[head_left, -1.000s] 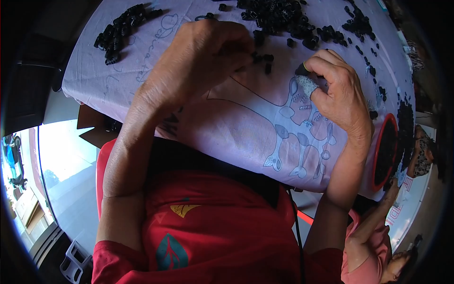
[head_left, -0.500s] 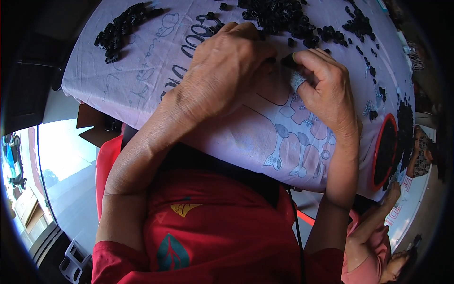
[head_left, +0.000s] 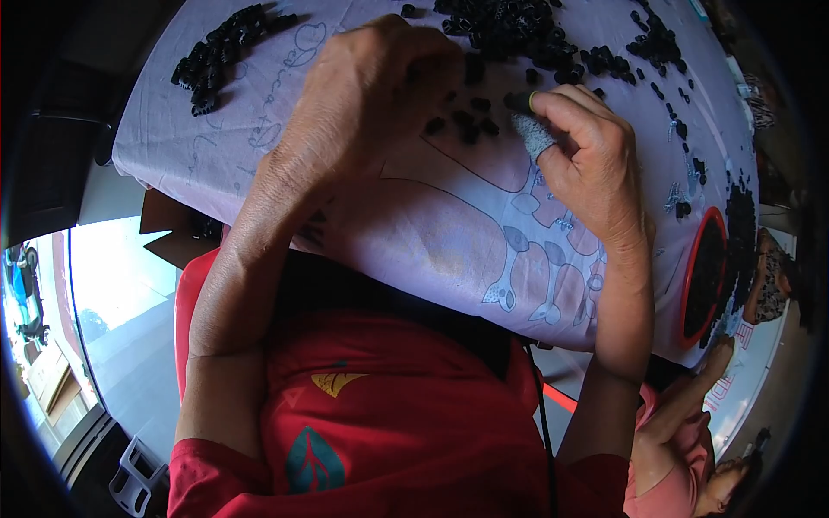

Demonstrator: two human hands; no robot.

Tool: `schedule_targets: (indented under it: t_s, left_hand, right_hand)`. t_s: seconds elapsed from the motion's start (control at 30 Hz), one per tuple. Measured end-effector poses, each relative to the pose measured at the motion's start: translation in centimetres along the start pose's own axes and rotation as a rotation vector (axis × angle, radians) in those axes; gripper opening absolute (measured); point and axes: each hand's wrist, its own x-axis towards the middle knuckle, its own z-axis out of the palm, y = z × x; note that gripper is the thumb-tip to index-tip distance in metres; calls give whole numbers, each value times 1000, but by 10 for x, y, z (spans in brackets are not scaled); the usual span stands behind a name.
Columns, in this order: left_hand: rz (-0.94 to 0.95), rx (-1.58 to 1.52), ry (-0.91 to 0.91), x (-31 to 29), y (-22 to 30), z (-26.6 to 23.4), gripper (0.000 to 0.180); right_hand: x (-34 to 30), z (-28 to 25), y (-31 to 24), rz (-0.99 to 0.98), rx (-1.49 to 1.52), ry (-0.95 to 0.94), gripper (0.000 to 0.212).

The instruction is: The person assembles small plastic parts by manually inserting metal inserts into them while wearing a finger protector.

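Note:
My left hand point(head_left: 380, 73) is over the table with its back toward me; its fingers are in shadow and mostly hidden. A small black piece point(head_left: 473, 69) is beside its fingertips. Several loose black pieces point(head_left: 469, 125) lie on the cloth between my hands. My right hand point(head_left: 587, 147) is closed, thumb and forefinger brought together at the tips. A grey wrap covers the thumb and a black cover the forefinger; anything pinched between them is too small to make out. Beyond the hands is a large heap of small black parts point(head_left: 509, 30).
A row of joined-looking black pieces point(head_left: 216, 60) lies at the far left of the pale printed tablecloth point(head_left: 414, 233). More black parts point(head_left: 656, 43) are scattered at right. A red-rimmed round container point(head_left: 706, 276) holds dark material. Another person's arm point(head_left: 691, 397) is at lower right.
My left hand has moved left and away from my right hand, uncovering the loose black pieces on the cloth. My right hand has barely shifted.

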Motion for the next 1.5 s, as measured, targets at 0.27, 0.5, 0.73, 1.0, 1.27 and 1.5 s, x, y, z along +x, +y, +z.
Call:
schedule_targets:
  t_s: [0.27,0.5,0.73,1.0,1.27,1.5]
  left_hand:
    - [279,208,172,4,-4,13,24]
    - [134,26,66,3,-8,8,17]
    - [80,182,161,3,-31,-5,20]
    - [-36,65,-30,2,-18,-7,21]
    - [-74,-88,-182,-1,-7,-10,22]
    - [118,197,110,1,-20,-5,18]
  right_hand:
    - [3,0,-2,-24,28,-20,26]
    - [1,-2,0,-19,1,-4,22]
    - [1,-2,0,-22,8,8,21]
    - [1,-1,0,-8,-7,-27,21]
    - [1,-2,-2,-16,-8,-23,22]
    - [2,-2,-2,-27,-7,-18,22]
